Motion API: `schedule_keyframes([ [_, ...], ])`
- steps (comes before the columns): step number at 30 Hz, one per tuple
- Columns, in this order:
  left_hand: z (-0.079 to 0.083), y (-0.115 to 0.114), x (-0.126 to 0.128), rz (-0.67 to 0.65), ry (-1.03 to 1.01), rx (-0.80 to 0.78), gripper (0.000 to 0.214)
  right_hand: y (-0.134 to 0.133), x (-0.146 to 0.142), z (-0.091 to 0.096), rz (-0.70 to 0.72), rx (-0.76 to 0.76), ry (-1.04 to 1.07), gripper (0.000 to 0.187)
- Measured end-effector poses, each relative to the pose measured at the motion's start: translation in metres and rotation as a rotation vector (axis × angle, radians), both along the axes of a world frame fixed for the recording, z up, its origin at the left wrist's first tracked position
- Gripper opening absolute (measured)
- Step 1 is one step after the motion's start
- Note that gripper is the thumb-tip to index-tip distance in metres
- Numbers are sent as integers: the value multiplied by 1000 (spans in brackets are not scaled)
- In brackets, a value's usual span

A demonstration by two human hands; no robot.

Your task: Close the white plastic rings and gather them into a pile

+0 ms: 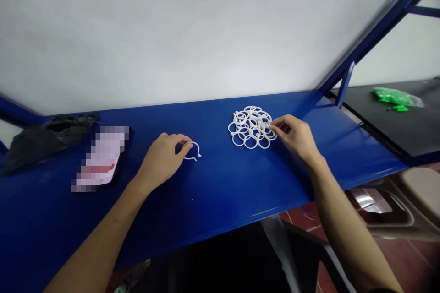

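Between its thumb and fingers, my left hand (167,153) pinches a thin white plastic ring (198,149) that looks like a shower curtain ring. This ring is unclasped, with a gap on its right side and a small knob at one end. To the right, a flat pile of similar white rings (250,142) lies overlapping on the blue table (220,183). My right hand (295,136) reaches to the pile's right edge, with thumb and forefinger closed on one of its rings. The fingertips partly cover that ring.
A phone (103,158) with a blurred screen lies left of my left hand, beside a black plastic bag (48,139). A blue metal brace (345,84) rises at the table's right end. Beyond it, a bag of green pieces (397,98) rests on a black table. A plastic chair (405,197) stands at right.
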State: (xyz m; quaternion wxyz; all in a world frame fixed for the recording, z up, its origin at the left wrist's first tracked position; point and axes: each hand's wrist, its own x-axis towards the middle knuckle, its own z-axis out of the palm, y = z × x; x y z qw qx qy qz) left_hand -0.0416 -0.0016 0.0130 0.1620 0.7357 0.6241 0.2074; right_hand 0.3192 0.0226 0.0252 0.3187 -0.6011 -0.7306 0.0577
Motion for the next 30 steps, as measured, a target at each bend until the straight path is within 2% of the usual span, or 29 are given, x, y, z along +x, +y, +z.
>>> schedule_keyframes([
  [3, -6, 2, -2, -6, 156, 88, 33, -1, 13, -13, 81, -14, -47, 12],
  [6, -6, 0, -1, -69, 186, 154, 37, -1, 18, -20, 94, -13, -97, 12],
  [10, -3, -5, -1, -286, 185, 79, 49, 0, 19, -24, 17, -27, -157, 13],
  [13, -2, -9, -2, -368, 219, 22, 59, -1, 17, -23, -2, -4, -149, 13],
  [15, -3, -9, -1, -379, 231, 13, 57, -2, 16, -23, 11, 31, -134, 13],
  [18, -5, -7, 0, -379, 231, 32, 41, -1, 15, -23, 26, 99, -112, 12],
  [23, -6, -4, 2, -365, 230, 96, 27, -1, 11, -27, -9, 199, -105, 14],
  [30, 2, -7, 6, -291, 24, 106, 23, -9, -13, -23, 78, 207, -115, 18],
])
